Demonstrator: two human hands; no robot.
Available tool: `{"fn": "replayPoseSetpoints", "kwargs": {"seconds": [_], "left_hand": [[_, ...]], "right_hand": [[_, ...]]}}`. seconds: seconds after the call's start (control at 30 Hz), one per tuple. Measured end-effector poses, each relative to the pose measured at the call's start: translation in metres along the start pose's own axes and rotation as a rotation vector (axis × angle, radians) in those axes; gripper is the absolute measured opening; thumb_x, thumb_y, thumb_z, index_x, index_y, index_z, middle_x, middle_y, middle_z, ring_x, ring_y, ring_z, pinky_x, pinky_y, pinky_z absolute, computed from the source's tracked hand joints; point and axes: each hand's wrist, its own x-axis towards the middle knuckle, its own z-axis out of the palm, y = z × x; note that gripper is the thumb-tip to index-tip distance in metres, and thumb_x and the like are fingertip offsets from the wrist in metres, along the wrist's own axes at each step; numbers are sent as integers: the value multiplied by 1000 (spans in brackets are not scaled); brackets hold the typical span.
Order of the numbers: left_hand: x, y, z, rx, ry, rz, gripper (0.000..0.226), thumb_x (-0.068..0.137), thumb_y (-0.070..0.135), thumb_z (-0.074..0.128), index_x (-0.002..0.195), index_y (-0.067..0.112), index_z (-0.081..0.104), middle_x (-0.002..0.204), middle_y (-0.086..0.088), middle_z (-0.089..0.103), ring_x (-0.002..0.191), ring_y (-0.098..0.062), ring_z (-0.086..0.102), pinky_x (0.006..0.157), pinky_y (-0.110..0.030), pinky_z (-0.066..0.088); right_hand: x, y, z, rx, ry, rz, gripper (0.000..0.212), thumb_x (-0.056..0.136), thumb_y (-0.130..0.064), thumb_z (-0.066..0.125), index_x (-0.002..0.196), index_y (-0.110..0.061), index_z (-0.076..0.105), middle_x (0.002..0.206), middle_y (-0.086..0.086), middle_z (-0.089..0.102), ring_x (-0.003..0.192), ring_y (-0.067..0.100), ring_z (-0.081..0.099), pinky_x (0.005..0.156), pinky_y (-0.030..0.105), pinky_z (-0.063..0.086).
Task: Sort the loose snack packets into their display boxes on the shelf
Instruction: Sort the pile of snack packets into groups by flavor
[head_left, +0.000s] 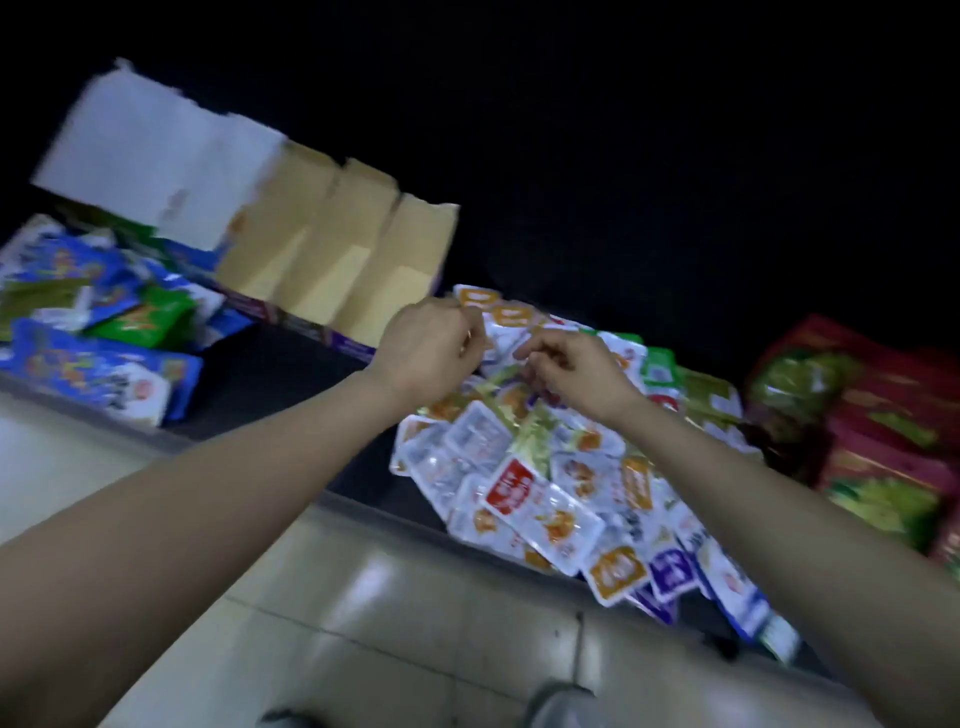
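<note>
Lying under the left hand (426, 348) and right hand (571, 371) is the packet pile (545, 493). The open box (332, 249) sits nearer the left hand. Fingers curl, but blur hides any hold.

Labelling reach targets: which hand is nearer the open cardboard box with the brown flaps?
Left. The left hand is close by the lower right corner of the cardboard box; the right hand is farther right, over the packet pile.
</note>
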Motion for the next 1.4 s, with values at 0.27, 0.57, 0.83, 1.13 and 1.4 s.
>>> {"fn": "replayPoseSetpoints", "kwargs": {"seconds": [0.27,0.57,0.83,1.13,1.4], "left_hand": [[-17,97,114,-7,-463,641,59,90,51,57,144,32,41,158,-4,22,143,-26,20,114,-41,20],[-31,91,167,123,-350,791,63,86,59,58,143,35,43,160,-6,20,149,-29,8,118,-55,1],[-22,66,154,165,-225,607,62,83,56,61,138,29,50,158,-11,25,148,-33,13,118,-52,0],[-20,72,142,-42,-140,495,41,86,43,54,120,21,63,139,-12,46,132,-32,33,105,-50,32],[-23,81,144,73,-199,509,46,79,33,68,122,16,64,135,-13,52,124,-35,45,97,-45,30]], "right_hand": [[-126,108,-21,-139,124,356,14,91,-14,59,105,-16,57,89,5,62,78,23,60,72,46,51],[-205,157,-18,-391,-122,754,101,78,-34,77,151,-9,12,152,16,17,138,36,25,109,45,34],[-204,157,-19,-373,162,587,62,78,-26,75,131,-3,54,125,19,44,110,35,49,92,35,42],[-158,136,-8,-167,418,334,22,89,-6,61,71,4,67,76,18,64,71,29,60,66,45,51],[-153,153,-17,-72,238,892,89,89,-54,60,154,-13,16,156,18,16,144,37,17,113,51,26]]}}
